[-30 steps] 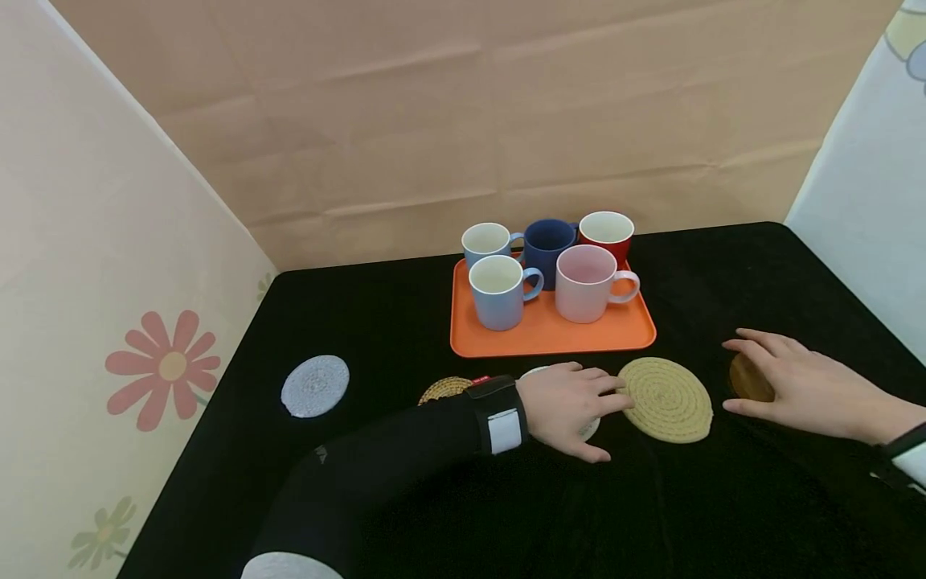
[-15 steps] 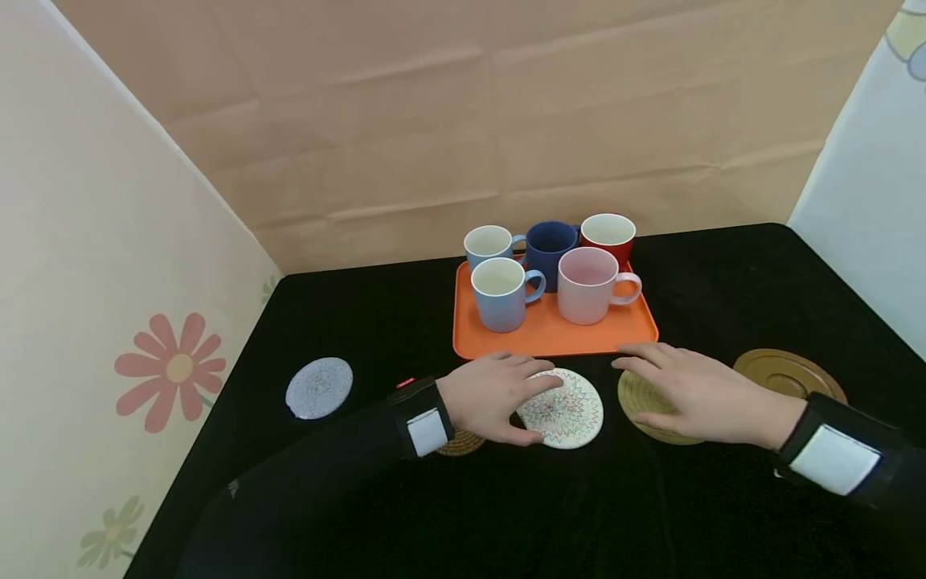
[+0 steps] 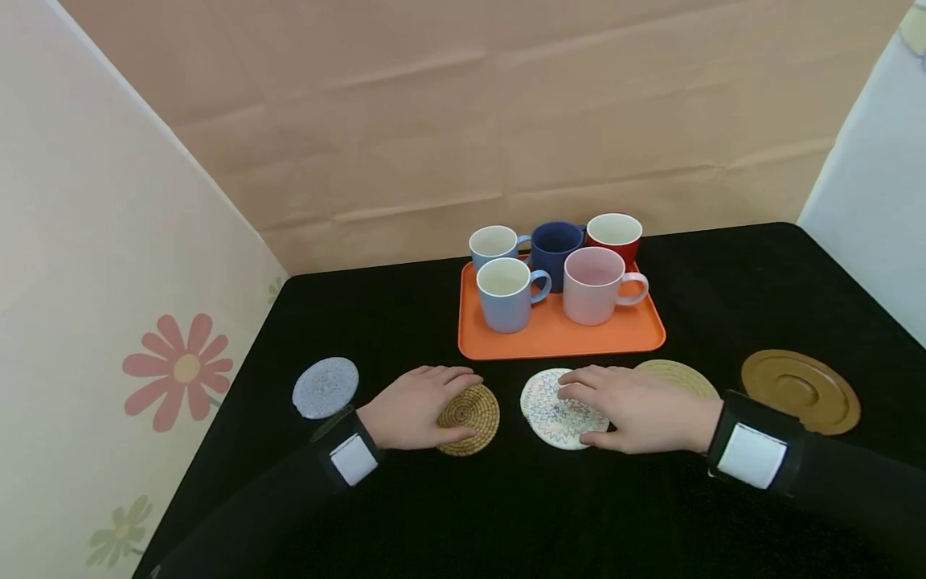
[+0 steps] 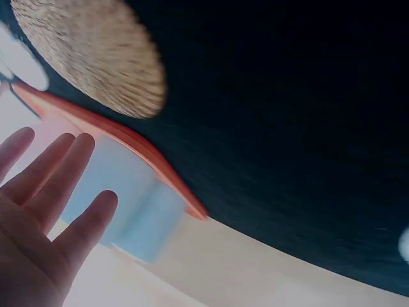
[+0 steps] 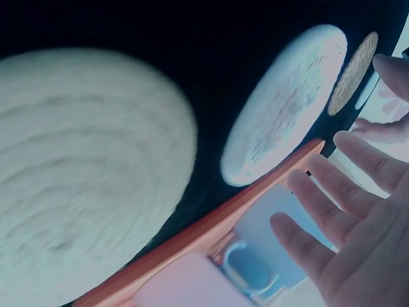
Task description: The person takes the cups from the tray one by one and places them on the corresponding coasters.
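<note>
My left hand [image 3: 415, 408] is over the left part of a brown woven coaster [image 3: 483, 414], thumb and fingers spread and nothing in them. In the left wrist view that hand looks raised off the coaster [image 4: 102, 57]. Over the right side of a white coaster with coloured zigzags [image 3: 544, 412] is my right hand [image 3: 644, 408], its fingers extended and empty. The right wrist view shows those fingers apart from the white coaster [image 5: 284, 109]. A pale yellow-green coiled coaster [image 3: 680, 375] is partly hidden behind the right hand.
An orange tray [image 3: 550, 344] at the back carries several mugs: two light blue, a dark blue mug [image 3: 555, 256], a red mug and a pink mug [image 3: 593, 293]. A light grey-blue coaster [image 3: 325, 388] lies left, a brown round plate [image 3: 801, 392] right. Walls enclose the black table [image 3: 506, 515].
Both hands have swept leftward: the left from the white coaster to the brown woven one, the right from the brown plate past the yellow-green coaster to the white one. Coasters and mugs stayed put.
</note>
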Tool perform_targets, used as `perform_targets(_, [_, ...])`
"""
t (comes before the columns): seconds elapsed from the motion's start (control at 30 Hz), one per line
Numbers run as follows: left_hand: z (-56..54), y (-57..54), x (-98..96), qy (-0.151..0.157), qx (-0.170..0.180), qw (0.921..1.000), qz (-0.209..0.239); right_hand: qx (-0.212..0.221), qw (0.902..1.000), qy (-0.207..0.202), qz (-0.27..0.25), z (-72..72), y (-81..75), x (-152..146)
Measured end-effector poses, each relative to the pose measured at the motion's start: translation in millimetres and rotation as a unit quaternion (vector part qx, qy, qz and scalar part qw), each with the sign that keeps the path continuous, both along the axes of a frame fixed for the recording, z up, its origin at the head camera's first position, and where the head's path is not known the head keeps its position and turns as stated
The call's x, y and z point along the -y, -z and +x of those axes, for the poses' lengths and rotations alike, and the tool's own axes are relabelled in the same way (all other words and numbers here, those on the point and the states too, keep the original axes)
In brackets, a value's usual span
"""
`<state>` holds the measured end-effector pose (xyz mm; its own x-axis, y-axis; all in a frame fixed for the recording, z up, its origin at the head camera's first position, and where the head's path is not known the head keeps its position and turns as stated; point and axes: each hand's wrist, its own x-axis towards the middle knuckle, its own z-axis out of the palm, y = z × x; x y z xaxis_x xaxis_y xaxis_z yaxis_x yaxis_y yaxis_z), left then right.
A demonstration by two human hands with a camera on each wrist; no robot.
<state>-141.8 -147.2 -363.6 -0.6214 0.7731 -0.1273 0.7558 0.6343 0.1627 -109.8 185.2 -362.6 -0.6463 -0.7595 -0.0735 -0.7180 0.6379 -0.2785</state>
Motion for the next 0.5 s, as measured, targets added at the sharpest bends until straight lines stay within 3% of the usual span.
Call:
perform_targets(0.27, [2.7,11.9,55.1,-0.101,-0.018,0.9933,0.053,-0.008,0.9983,-0.051,-0.028,-3.8,8.9,26])
perform_targets(0.5, [0.1,27.3,101.0,-0.184,-0.02,0.9825,0.02,-0.017,0.9964,-0.071,-0.042,-11.0,12.4,42])
